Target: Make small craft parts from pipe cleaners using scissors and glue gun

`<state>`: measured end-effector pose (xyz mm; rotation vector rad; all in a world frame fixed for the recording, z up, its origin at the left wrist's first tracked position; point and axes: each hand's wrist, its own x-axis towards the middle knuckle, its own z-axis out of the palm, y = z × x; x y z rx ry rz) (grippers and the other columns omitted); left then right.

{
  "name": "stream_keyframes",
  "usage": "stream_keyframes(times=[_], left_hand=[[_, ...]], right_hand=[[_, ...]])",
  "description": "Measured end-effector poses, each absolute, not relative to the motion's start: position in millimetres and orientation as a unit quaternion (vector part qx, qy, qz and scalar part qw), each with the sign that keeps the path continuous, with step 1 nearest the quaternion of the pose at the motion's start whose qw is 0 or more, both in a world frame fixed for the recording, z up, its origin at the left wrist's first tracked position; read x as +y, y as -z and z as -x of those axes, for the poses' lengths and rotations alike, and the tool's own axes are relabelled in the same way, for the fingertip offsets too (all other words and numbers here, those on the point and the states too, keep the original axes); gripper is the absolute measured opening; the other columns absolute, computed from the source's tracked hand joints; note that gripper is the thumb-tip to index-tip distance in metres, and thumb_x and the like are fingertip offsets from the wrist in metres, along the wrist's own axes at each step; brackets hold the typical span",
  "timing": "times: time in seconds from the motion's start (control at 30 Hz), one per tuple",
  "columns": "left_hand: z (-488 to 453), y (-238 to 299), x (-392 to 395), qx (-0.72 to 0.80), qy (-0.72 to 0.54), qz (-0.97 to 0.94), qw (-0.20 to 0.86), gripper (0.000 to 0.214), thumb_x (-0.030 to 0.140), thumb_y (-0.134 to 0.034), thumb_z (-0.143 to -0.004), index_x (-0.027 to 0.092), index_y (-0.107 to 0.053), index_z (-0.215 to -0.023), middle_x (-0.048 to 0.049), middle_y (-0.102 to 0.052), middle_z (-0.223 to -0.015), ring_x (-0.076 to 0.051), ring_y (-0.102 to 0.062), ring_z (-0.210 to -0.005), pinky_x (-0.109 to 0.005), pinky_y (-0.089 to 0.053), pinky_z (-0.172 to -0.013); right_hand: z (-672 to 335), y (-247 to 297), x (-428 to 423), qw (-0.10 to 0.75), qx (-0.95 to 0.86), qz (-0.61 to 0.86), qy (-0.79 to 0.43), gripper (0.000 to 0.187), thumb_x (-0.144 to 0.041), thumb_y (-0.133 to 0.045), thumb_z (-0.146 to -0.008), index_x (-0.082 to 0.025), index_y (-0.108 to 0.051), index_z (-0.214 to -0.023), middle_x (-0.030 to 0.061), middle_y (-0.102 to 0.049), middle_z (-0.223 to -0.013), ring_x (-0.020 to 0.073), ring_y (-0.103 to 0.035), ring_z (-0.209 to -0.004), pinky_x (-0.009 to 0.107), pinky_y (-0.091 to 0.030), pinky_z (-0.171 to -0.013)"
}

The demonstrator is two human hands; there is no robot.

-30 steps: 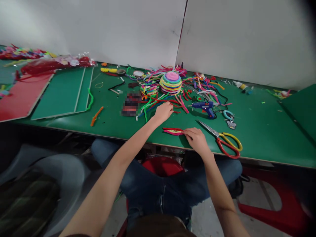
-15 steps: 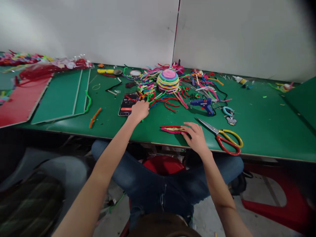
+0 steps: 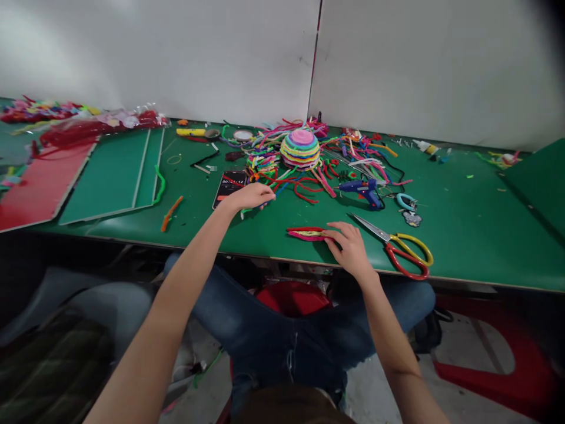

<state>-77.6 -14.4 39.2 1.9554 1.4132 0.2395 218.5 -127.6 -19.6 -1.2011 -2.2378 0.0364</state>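
My left hand (image 3: 252, 196) is closed just right of the phone, its fingers pinched on a blue pipe cleaner (image 3: 281, 191). A green end also shows under its palm; whether it is held too, I cannot tell. My right hand (image 3: 351, 244) rests near the table's front edge, thumb and fingers closed on the right end of a small bundle of red, yellow and pink pipe cleaners (image 3: 305, 234). Behind both hands sits a striped rainbow dome (image 3: 300, 148) made of coiled pipe cleaners, with loose strands around it.
Large scissors (image 3: 388, 238) with yellow and red handles lie right of my right hand. A blue glue gun (image 3: 364, 189) and light-blue pliers (image 3: 406, 202) lie behind them. A phone (image 3: 227, 185) shows a timer. Green boards (image 3: 110, 176) and an orange pipe cleaner (image 3: 171, 214) lie left.
My left hand has moved slightly right and toward me from the strands by the phone, with the blue pipe cleaner now showing in its fingers. My right hand stays on the bundle.
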Motion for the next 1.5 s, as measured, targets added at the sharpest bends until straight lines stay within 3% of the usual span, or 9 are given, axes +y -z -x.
stream_keyframes(times=[0.17,0.43,0.6,0.8,1.0,1.13,1.27,1.37,1.5], left_hand=[[76.6,-30.6,-13.0,0.554,-0.242,-0.613,0.508,0.032,0.033,-0.039,-0.092,0.015,-0.054,-0.07,0.004,-0.035,-0.05,-0.004,-0.032,-0.04,-0.02,-0.023,-0.044],[73.8,-30.4,-20.3,0.534,-0.247,-0.583,0.561,0.016,0.026,-0.048,-0.088,0.013,-0.054,-0.08,-0.0057,-0.065,-0.072,-0.01,-0.062,-0.055,-0.018,-0.036,-0.047],[72.5,-40.4,-19.9,0.53,-0.34,-0.48,0.612,0.017,0.019,-0.044,-0.089,0.012,-0.056,-0.08,-0.0051,-0.065,-0.066,-0.007,-0.057,-0.046,-0.017,-0.035,-0.041],[66.9,-60.3,-26.6,0.406,-0.462,-0.215,0.758,0.026,0.016,-0.036,-0.093,0.012,-0.052,-0.074,0.0035,-0.05,-0.052,0.001,-0.041,-0.037,-0.009,-0.03,-0.036],[48.7,-64.3,-35.7,0.39,-0.416,-0.272,0.775,0.023,0.022,-0.037,-0.094,0.015,-0.051,-0.077,0.0053,-0.048,-0.054,0.0,-0.041,-0.04,-0.011,-0.029,-0.037],[28.6,-50.8,-47.5,0.38,-0.405,-0.397,0.731,0.019,0.023,-0.04,-0.092,0.015,-0.051,-0.079,0.0042,-0.052,-0.056,-0.004,-0.049,-0.043,-0.015,-0.033,-0.04],[2.9,-29.6,-82.2,0.342,-0.301,-0.53,0.715,0.022,0.033,-0.047,-0.088,0.014,-0.052,-0.08,-0.0001,-0.061,-0.062,-0.007,-0.057,-0.048,-0.018,-0.036,-0.044],[-12.5,-16.0,-110.2,0.328,-0.213,-0.553,0.736,0.029,0.041,-0.048,-0.087,0.014,-0.052,-0.078,-0.0031,-0.063,-0.062,-0.009,-0.06,-0.051,-0.019,-0.037,-0.047],[-21.8,-8.0,-130.8,0.31,-0.186,-0.493,0.791,0.031,0.045,-0.048,-0.086,0.015,-0.048,-0.08,-0.0045,-0.064,-0.063,-0.01,-0.059,-0.048,-0.019,-0.035,-0.043]], right_hand=[[-218.6,18.5,-128.0,0.29,-0.842,0.454,-0.021,0.019,-0.023,-0.049,-0.088,-0.024,-0.063,-0.102,0.0066,-0.061,-0.115,0.022,-0.053,-0.107,0.038,-0.041,-0.084],[-216.6,14.1,-127.4,0.288,-0.843,0.453,-0.03,0.018,-0.023,-0.049,-0.089,-0.024,-0.064,-0.099,0.006,-0.062,-0.112,0.0211,-0.053,-0.107,0.037,-0.041,-0.085],[-212.5,15.0,-125.2,0.295,-0.842,0.452,-0.028,0.018,-0.024,-0.049,-0.088,-0.024,-0.064,-0.098,0.0062,-0.063,-0.111,0.0213,-0.054,-0.106,0.037,-0.041,-0.083],[-209.0,16.2,-124.8,0.294,-0.839,0.457,-0.03,0.02,-0.024,-0.048,-0.088,-0.023,-0.065,-0.099,0.0065,-0.063,-0.112,0.0214,-0.054,-0.106,0.037,-0.042,-0.084],[-208.0,14.6,-126.6,0.291,-0.838,0.46,-0.036,0.019,-0.025,-0.048,-0.088,-0.024,-0.066,-0.096,0.007,-0.064,-0.11,0.0216,-0.055,-0.104,0.038,-0.043,-0.082],[-206.1,12.6,-128.0,0.365,-0.793,0.479,-0.089,0.02,-0.029,-0.048,-0.088,-0.023,-0.065,-0.097,0.0081,-0.066,-0.104,0.0215,-0.059,-0.099,0.038,-0.046,-0.082],[-200.1,6.5,-124.7,0.497,-0.653,0.505,-0.265,0.032,-0.04,-0.042,-0.09,-0.021,-0.056,-0.113,0.0077,-0.068,-0.093,0.0156,-0.062,-0.073,0.029,-0.05,-0.061],[-195.5,0.1,-120.9,0.53,-0.587,0.489,-0.369,0.037,-0.045,-0.039,-0.09,-0.023,-0.052,-0.118,0.004,-0.068,-0.088,0.0091,-0.053,-0.052,0.022,-0.042,-0.044],[-195.1,-7.7,-121.4,0.528,-0.63,0.495,-0.284,0.032,-0.038,-0.039,-0.091,-0.025,-0.056,-0.115,0.0043,-0.067,-0.092,0.0105,-0.053,-0.054,0.025,-0.045,-0.047]])
